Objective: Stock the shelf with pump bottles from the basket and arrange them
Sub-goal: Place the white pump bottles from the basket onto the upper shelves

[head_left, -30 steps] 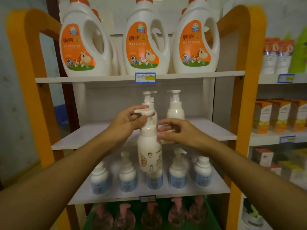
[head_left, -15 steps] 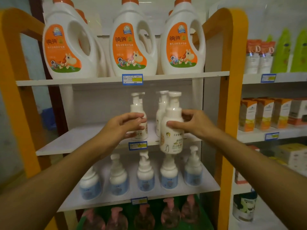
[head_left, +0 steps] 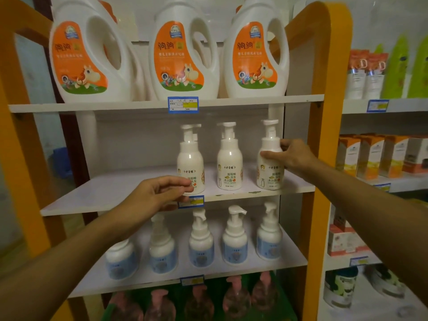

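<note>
While three white pump bottles stand upright in a row on the middle shelf (head_left: 111, 193), the right hand (head_left: 293, 155) wraps the rightmost pump bottle (head_left: 269, 167) at its shoulder, thumb across the front and fingers curled behind, so this grip is closed around the bottle, which rests near the shelf's right end beside the orange frame (head_left: 324, 112). The centre pump bottle (head_left: 229, 165) stands free just left of it, touched by neither hand. The left hand (head_left: 157, 193) sits at the shelf's front edge, its fingers loosely bent and slightly spread, fingertips (head_left: 187, 183) touching the lower front of the leftmost pump bottle (head_left: 190, 158); whether they pinch it cannot be told. A blue price tag (head_left: 193, 201) is partly hidden behind that hand. Above the middle shelf stand three large white jugs (head_left: 183, 54) with orange labels. Below it runs a row of blue-labelled pump bottles (head_left: 235, 242), and lower still are pink-topped bottles (head_left: 236, 295), blurred.
</note>
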The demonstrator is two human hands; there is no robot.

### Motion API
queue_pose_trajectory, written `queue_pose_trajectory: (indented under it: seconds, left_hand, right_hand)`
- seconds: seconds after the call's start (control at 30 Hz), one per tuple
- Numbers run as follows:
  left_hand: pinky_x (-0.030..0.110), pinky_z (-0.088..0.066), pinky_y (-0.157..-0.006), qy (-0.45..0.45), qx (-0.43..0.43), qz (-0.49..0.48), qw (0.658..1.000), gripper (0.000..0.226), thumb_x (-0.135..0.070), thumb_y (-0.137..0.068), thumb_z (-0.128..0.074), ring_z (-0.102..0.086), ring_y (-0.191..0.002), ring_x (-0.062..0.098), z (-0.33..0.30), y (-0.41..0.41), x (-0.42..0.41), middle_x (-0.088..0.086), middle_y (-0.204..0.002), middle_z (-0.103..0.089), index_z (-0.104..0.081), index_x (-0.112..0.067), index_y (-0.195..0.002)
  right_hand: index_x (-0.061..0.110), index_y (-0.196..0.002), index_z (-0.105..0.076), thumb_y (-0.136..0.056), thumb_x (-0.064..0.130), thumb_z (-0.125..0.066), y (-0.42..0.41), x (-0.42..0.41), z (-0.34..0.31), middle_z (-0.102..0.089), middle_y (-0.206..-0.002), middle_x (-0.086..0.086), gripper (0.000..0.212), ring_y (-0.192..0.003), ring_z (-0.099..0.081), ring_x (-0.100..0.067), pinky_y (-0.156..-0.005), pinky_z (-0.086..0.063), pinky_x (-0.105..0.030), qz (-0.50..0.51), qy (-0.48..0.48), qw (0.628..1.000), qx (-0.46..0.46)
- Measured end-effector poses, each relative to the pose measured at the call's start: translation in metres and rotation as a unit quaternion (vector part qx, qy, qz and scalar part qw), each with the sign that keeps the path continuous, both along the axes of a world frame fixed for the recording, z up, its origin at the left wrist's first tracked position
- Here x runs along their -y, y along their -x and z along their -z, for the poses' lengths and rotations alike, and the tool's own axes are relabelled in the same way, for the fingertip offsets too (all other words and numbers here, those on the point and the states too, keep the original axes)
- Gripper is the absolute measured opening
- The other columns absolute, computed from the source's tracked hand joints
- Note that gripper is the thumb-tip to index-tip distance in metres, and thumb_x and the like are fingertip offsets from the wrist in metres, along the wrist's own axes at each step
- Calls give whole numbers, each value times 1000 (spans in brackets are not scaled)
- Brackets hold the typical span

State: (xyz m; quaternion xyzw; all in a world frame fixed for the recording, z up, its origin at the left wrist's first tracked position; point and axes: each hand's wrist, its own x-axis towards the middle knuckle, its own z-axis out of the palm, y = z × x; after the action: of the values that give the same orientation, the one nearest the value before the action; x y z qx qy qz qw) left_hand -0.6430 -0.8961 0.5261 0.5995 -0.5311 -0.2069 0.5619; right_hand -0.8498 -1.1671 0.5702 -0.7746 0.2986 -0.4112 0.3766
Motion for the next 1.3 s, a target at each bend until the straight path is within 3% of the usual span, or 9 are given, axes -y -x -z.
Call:
queue_pose_trajectory:
  seconds: [0.23, 0.37, 0.47, 0.57, 0.73, 1.03, 1.2, 1.3]
  left_hand:
    - [13, -55, -67, -12, 14, -19, 1000, 21, -26, -85, -62, -70, -96, 11, 2, -3, -6, -10, -108, -73, -71, -32, -103]
    - [23, -55, -74, -25, 29, -27, 999, 20, -27, -87, -61, -70, -96, 8, 7, -4, -5, -13, -108, -72, -70, -34, -104]
    - [28, -52, -80, -26, 31, -22, 999, 22, -30, -86, -61, -70, -97, 8, 11, -7, -5, -11, -109, -72, -69, -35, -106]
    - [26, -53, -77, -34, 27, -21, 999, 25, -35, -80, -62, -70, -96, 9, 16, -8, -6, -9, -107, -73, -69, -37, -104]
    - [28, -52, -78, -38, 20, -26, 999, 27, -36, -77, -64, -70, -97, 12, 19, -5, -4, -8, -109, -73, -70, -35, -103]
    - [26, -53, -77, -34, 16, -33, 999, 24, -32, -80, -64, -70, -96, 12, 17, 1, -7, -9, -109, -73, -71, -35, -103]
    - [27, -54, -77, -22, 13, -33, 999, 26, -37, -77, -64, -70, -96, 11, 15, 3, -18, -10, -109, -73, -70, -38, -103]
    - [29, -54, -78, -7, 1, -34, 999, 26, -38, -78, -65, -70, -96, 11, 15, 3, -25, -10, -109, -72, -69, -40, -103]
  right_hand:
    - [13, -134, -42, -80, 25, -72, -11, 8, 1, -54, -131, -13, 63, -116, -56, -33, -98, -47, -52, 30, -25, 999, 8]
    - [16, -135, -41, -82, 28, -69, -12, 6, 3, -52, -134, -11, 62, -118, -54, -32, -99, -47, -51, 23, -14, 1000, 6]
    - [22, -142, -33, -77, 34, -73, -6, 8, 8, -50, -138, -10, 77, -121, -52, -32, -99, -46, -52, 31, -18, 999, -7]
    - [20, -143, -30, -69, 33, -80, -1, 14, 18, -52, -136, -12, 90, -119, -54, -32, -96, -48, -52, 60, -32, 997, -38]
    - [16, -125, -46, -67, 34, -81, -4, 20, 27, -60, -122, -9, 70, -108, -60, -27, -91, -53, -45, 75, -30, 996, -36]
    - [16, -126, -45, -69, 32, -79, -6, 21, 30, -59, -122, -10, 69, -106, -60, -27, -89, -52, -43, 76, -22, 997, -23]
    - [18, -137, -37, -72, 35, -78, -7, 14, 29, -52, -136, -9, 79, -119, -53, -31, -94, -47, -45, 95, -5, 995, -20]
    - [22, -132, -45, -78, 37, -73, -2, -4, 26, -55, -127, -3, 63, -109, -56, -22, -83, -50, -33, 134, 65, 988, 50]
